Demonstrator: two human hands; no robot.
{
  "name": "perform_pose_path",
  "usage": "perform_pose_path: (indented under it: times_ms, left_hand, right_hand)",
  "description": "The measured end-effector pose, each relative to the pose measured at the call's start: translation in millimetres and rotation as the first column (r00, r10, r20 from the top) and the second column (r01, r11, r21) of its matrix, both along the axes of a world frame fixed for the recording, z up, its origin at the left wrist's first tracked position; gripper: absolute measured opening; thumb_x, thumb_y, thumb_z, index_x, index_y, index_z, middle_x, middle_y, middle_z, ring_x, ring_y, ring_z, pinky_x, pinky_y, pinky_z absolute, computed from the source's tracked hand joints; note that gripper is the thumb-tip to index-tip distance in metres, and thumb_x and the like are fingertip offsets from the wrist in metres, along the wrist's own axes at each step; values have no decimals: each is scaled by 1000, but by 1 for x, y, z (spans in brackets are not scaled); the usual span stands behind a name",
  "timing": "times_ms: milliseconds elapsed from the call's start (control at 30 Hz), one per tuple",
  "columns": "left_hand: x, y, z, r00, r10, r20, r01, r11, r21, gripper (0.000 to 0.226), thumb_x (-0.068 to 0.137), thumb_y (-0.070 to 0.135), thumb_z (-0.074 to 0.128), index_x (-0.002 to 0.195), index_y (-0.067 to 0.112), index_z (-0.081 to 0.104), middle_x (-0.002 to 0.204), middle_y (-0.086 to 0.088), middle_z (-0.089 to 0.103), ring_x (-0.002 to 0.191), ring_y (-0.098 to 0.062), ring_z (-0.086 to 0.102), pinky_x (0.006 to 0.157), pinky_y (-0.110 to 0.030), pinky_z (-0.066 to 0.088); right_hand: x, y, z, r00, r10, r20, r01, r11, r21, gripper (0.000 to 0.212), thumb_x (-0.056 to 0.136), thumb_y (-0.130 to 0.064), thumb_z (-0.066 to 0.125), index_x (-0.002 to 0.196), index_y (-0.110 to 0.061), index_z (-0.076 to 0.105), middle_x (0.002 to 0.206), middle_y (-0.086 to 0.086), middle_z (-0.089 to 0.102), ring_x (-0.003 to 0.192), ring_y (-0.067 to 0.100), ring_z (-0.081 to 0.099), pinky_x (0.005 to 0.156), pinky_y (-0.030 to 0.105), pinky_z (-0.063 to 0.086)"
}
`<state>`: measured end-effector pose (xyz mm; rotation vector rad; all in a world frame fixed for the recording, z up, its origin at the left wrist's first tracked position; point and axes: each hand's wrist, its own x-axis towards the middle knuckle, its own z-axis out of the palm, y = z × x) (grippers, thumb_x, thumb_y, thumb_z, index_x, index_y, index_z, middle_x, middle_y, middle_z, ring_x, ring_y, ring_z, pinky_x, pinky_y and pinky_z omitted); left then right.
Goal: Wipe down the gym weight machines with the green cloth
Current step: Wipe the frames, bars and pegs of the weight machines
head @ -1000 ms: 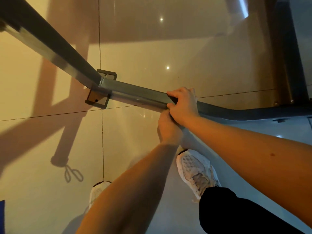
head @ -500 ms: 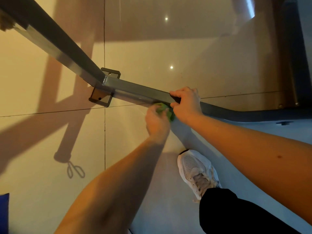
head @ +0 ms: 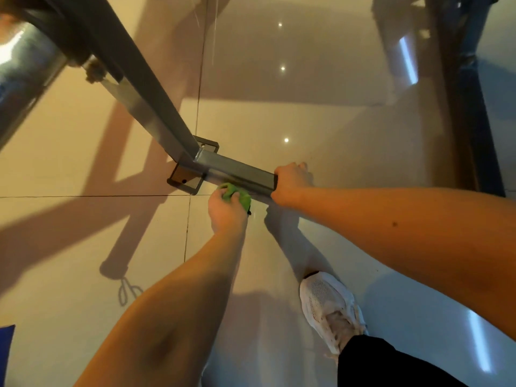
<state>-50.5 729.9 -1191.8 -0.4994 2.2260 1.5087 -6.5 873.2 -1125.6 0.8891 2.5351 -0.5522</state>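
Observation:
A grey square steel bar of the weight machine's base lies on the tiled floor, joined to a slanted upright at a bolted foot plate. My left hand grips the bunched green cloth and presses it against the near side of the bar, just right of the foot plate. My right hand grips the same bar a little further right, fingers wrapped over its top. The part of the bar beyond my right hand is hidden by my forearm.
A shiny metal cylinder of the machine fills the top left corner. Another dark frame post runs along the right side. My white shoe stands on the glossy beige tiles. A blue object shows at the lower left edge.
My left hand has slid the green cloth leftward along the bar toward the foot plate. The cloth, hidden a second ago, shows now. My right hand keeps its grip. The view has moved closer.

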Motion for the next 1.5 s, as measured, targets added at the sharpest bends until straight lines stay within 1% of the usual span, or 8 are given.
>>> perform_pose_path:
  times_ms: [167, 300, 533, 633, 900, 1033, 1300, 1500]
  left_hand:
    - [-24, -2, 1, 998, 66, 1, -66, 993, 102, 26, 100, 18, 60, 125, 25, 61, 115, 4, 64, 122, -28, 58, 109, -49, 47]
    - [6, 16, -10, 982, -145, -123, 133, 986, -101, 18, 91, 30, 66, 108, 36, 64, 108, 0, 67, 102, -24, 65, 100, -49, 54]
    - [41, 36, -18, 962, -263, -70, 259, 964, -58, 18, 80, 42, 63, 96, 36, 70, 92, 10, 71, 86, -16, 69, 84, -44, 60]
    - [4, 19, -26, 995, -94, 10, 94, 996, -2, 20, 82, 38, 68, 94, 52, 60, 102, 9, 65, 98, -23, 67, 87, -51, 60]
    - [-77, -1, 1, 970, 186, -155, -200, 976, -84, 34, 100, 21, 62, 133, 23, 58, 111, 7, 56, 108, -18, 56, 106, -43, 48]
    - [-35, 11, -8, 989, 77, -127, -81, 996, -33, 32, 98, 21, 60, 129, 28, 56, 121, 2, 61, 115, -22, 60, 104, -41, 51]
    - [-6, 10, -18, 976, -189, -110, 187, 982, -24, 19, 79, 31, 65, 93, 41, 58, 94, 11, 62, 87, -10, 64, 79, -33, 58]
    - [-91, -5, 4, 967, 131, -217, -163, 977, -135, 16, 96, 11, 57, 104, 24, 54, 93, 8, 57, 92, -17, 61, 83, -30, 50]
  right_hand:
    - [10, -8, -31, 962, -153, -226, 144, 988, -55, 38, 88, -21, 73, 125, -23, 67, 123, 6, 55, 121, 29, 42, 93, 38, 40]
    - [25, -12, -40, 879, -247, -407, 196, 967, -165, 52, 88, -22, 75, 139, -18, 62, 125, 4, 53, 121, 26, 40, 106, 37, 36]
    - [26, -1, -38, 877, -252, -409, 173, 960, -220, 54, 86, -19, 77, 138, -17, 63, 123, 2, 54, 121, 23, 41, 109, 31, 38]
    - [27, -2, -38, 881, -248, -403, 165, 959, -229, 53, 88, -16, 75, 139, -17, 62, 125, 2, 54, 122, 23, 41, 109, 30, 38]
    - [26, 1, -36, 881, -281, -382, 182, 944, -274, 53, 88, -13, 75, 139, -18, 61, 126, 2, 55, 125, 23, 41, 110, 32, 38]
    - [26, 0, -38, 879, -264, -397, 165, 950, -265, 53, 88, -13, 75, 139, -18, 62, 127, 2, 55, 124, 23, 42, 110, 32, 39]
    - [31, 5, -39, 893, -218, -395, 120, 958, -259, 54, 89, -10, 74, 141, -18, 60, 128, 3, 53, 125, 23, 42, 106, 26, 35]
    - [26, 12, -39, 904, -237, -355, 137, 949, -283, 56, 86, -9, 78, 139, -19, 62, 129, 4, 58, 124, 26, 48, 108, 28, 41]
